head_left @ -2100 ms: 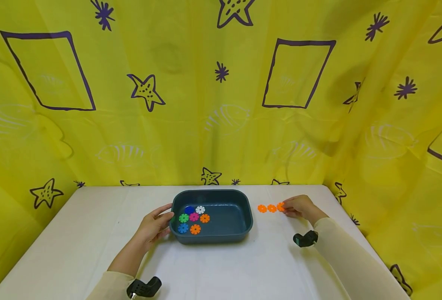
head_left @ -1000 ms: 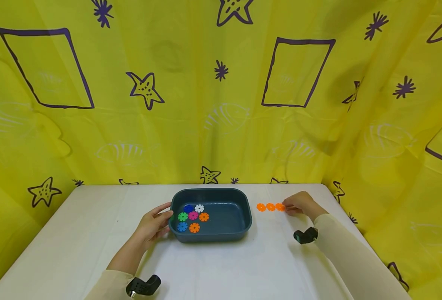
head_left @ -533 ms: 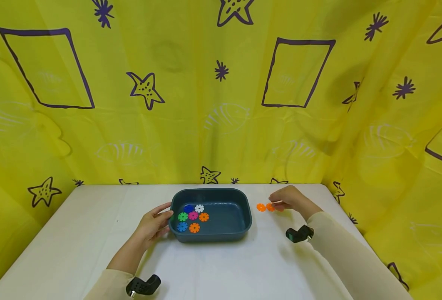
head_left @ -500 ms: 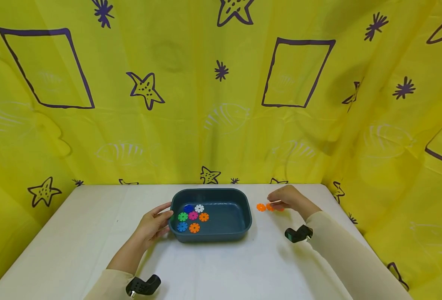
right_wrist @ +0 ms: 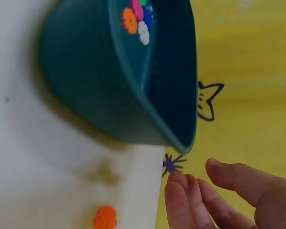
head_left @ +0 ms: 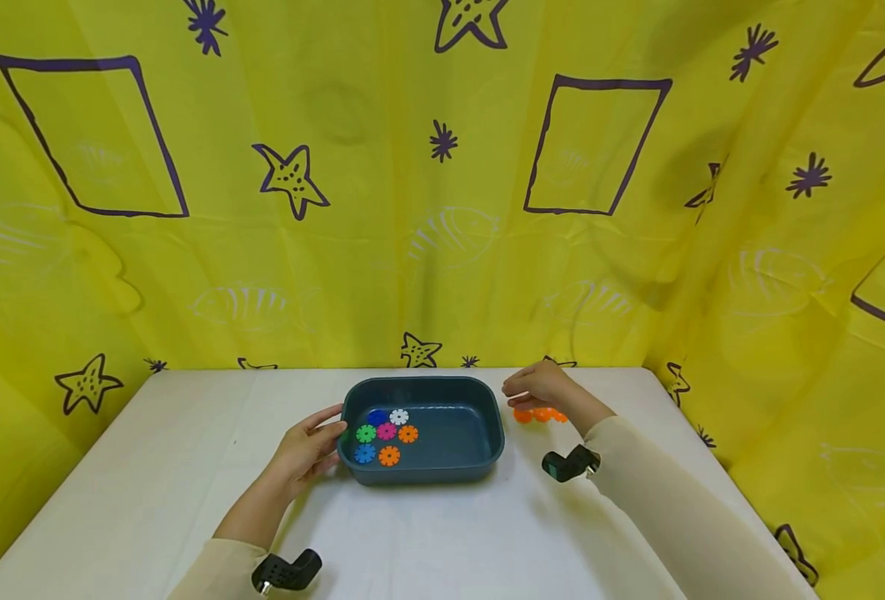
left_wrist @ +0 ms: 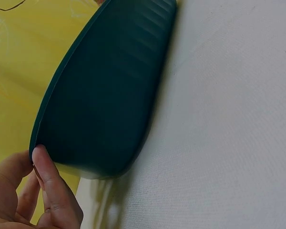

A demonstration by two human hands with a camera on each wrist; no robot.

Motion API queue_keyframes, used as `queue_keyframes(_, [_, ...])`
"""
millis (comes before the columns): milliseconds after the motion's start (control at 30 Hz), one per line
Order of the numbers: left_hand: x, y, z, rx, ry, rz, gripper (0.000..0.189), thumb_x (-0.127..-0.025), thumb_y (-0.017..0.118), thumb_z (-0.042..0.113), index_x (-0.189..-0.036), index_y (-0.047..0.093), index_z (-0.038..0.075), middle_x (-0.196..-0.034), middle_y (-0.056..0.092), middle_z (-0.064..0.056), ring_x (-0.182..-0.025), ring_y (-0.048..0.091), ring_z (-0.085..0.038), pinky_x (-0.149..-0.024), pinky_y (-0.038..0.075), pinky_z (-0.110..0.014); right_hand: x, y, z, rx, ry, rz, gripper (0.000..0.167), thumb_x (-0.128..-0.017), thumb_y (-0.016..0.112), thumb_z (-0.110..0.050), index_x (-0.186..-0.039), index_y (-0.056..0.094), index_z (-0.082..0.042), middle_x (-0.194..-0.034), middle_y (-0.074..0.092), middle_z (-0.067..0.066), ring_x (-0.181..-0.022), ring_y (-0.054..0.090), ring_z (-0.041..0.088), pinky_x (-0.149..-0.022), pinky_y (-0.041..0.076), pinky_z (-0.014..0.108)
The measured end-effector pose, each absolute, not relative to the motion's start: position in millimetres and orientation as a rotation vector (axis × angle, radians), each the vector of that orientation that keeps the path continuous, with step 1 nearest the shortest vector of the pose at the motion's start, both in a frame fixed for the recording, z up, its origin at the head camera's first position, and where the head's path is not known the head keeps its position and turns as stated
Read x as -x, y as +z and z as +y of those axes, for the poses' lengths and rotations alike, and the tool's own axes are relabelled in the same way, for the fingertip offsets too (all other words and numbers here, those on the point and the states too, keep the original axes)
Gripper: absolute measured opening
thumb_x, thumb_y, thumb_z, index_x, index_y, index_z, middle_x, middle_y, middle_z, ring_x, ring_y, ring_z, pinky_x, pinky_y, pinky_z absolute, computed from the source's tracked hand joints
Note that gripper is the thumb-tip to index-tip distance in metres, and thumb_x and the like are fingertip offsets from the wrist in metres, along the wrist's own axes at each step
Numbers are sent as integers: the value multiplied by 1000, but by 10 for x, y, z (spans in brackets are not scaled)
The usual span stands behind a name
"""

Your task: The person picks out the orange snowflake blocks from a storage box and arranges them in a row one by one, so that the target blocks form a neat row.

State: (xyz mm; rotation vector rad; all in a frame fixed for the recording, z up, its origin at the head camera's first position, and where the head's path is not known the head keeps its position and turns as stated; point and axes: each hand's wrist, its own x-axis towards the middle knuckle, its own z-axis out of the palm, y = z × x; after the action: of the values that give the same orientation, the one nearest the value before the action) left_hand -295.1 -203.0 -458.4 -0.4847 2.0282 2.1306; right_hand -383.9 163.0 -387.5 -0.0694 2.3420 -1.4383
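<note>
My left hand point(head_left: 303, 454) pinches the left rim of a dark teal plastic tub point(head_left: 442, 477), thumb and fingers on either side of its edge. Inside the tub lie several flat snowflake discs: an orange disc point(head_left: 389, 456), a pink disc point(head_left: 387, 431), a white disc point(head_left: 399, 417), a green one, blue ones and another orange. Three orange snowflake discs point(head_left: 542, 414) lie in a row on the table right of the tub, partly covered by my right hand point(head_left: 538, 387). That hand hovers over them near the tub's right rim; in the right wrist view its thumb and fingers are apart, holding nothing.
A white cloth-covered table point(head_left: 442, 542) carries everything. Yellow curtains point(head_left: 352, 250) printed with stars and fish hang behind it and along both sides. A black wrist camera point(head_left: 287, 572) sits on the left sleeve, and another black wrist camera point(head_left: 570, 463) on the right.
My right hand has let go of the rightmost orange disc and moved left above the row, close to the tub. The left hand and tub stay put.
</note>
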Motion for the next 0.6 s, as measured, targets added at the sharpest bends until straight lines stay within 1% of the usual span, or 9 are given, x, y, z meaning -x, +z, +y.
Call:
queue_keyframes(100, [2957, -4585, -2033, 487, 2127, 2025, 48, -97, 62, 19, -143, 50, 12, -106, 67, -5, -77, 64, -10, -65, 56, -21, 3837, -3848, 1527, 68, -1446, 2337, 32, -94, 62, -4, -119, 61, 16, -108, 69, 25, -86, 73, 28, -82, 58, 38])
queue_keyframes(233, [2957, -4589, -2042, 486, 2122, 2013, 49, -97, 63, 20, -144, 49, 12, -106, 67, -5, -78, 64, -10, -66, 56, -21, 3833, -3829, 1391, 81, -1444, 2324, 31, -93, 64, -3, -118, 63, 15, -103, 70, 22, -79, 72, 21, -81, 58, 37])
queue_keyframes(300, [2954, -4589, -2040, 492, 2128, 2010, 49, -97, 63, 20, -143, 49, 12, -106, 67, -5, -77, 64, -10, -66, 56, -21, 3832, -3821, 1327, 80, -1427, 2326, 30, -92, 64, -4, -117, 64, 13, -100, 71, 19, -77, 70, 18, -83, 58, 38])
queue_keyframes(433, [2954, -4599, -2036, 491, 2132, 2017, 49, -97, 63, 20, -143, 50, 11, -106, 67, -6, -76, 64, -9, -65, 56, -21, 3820, -3807, 1208, 86, -1412, 2325, 28, -92, 66, -5, -114, 67, 11, -94, 72, 14, -72, 69, 15, -78, 59, 34])
queue_keyframes(500, [2960, -4603, -2032, 501, 2132, 2018, 49, -96, 64, 20, -143, 50, 12, -107, 67, -6, -76, 63, -9, -64, 56, -21, 3811, -3804, 1148, 95, -1417, 2313, 27, -92, 66, -5, -114, 67, 11, -93, 72, 14, -72, 69, 15, -77, 60, 33])
queue_keyframes(600, [2968, -4610, -2033, 501, 2124, 2022, 49, -97, 64, 21, -143, 50, 13, -111, 66, -7, -77, 63, -9, -64, 55, -21, 3799, -3807, 1069, 104, -1421, 2294, 28, -92, 66, -6, -115, 67, 10, -96, 72, 16, -74, 70, 16, -80, 59, 36])
